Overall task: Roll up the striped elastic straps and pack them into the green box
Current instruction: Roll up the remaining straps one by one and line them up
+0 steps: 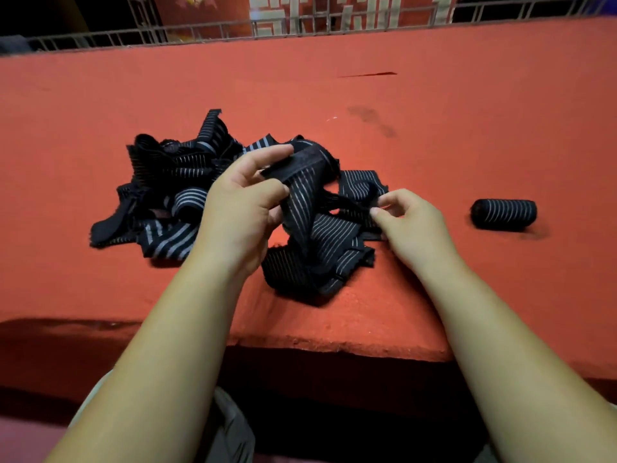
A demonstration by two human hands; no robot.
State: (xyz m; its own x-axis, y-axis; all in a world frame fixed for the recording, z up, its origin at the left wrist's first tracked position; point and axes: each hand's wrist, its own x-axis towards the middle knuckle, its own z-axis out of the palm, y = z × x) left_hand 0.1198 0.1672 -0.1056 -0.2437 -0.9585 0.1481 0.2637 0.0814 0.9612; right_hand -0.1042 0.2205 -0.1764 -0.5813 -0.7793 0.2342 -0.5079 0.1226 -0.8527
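Observation:
A tangled heap of black elastic straps with white stripes (173, 188) lies in the middle of the red table (434, 135). My left hand (240, 208) grips one strap (300, 202) lifted out of the heap, its dark end draped over my fingers. My right hand (407, 225) pinches the far end of that same strap between thumb and fingertips, just above the table. One strap rolled into a tight cylinder (504, 214) lies on its side to the right, apart from both hands. No green box is in view.
The table's front edge (334, 345) runs just before my forearms. A grey metal railing (233, 31) lines the far edge, with a red patterned panel behind it. A dark smudge (374, 120) marks the cloth behind the heap.

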